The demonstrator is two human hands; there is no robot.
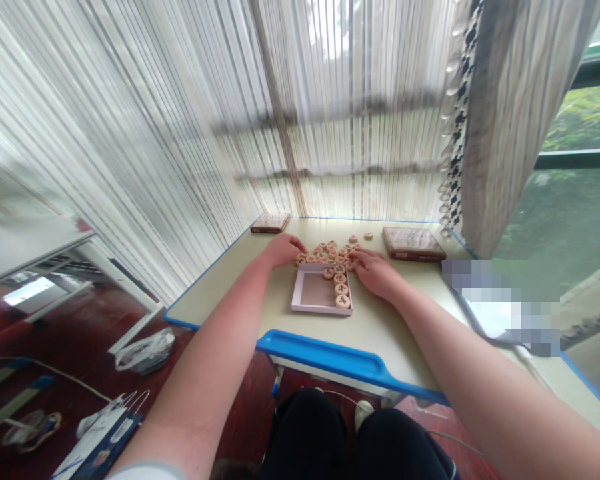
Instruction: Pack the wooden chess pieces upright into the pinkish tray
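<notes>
Round wooden xiangqi pieces [333, 254] lie heaped on the table just behind a shallow white box [299, 309]. Inside the box, several pieces marked with dark characters [341, 289] stand in a column along the right wall, with another piece [329, 273] beside the column near the back. My left hand [283, 251] rests at the heap's left edge, its fingers loosely curved and apart, touching pieces there. At the right edge, my right hand [373, 270] reaches in with fingers stretched out, the fingertips against pieces. No piece is visibly gripped in either hand.
Two loose pieces [369, 236] lie behind the heap. A brown flat box [414, 244] sits at the back right and a smaller one [271, 222] at the back left. The blue tray edge [325, 351] runs along the front. Striped curtains [360, 133] hang behind the table.
</notes>
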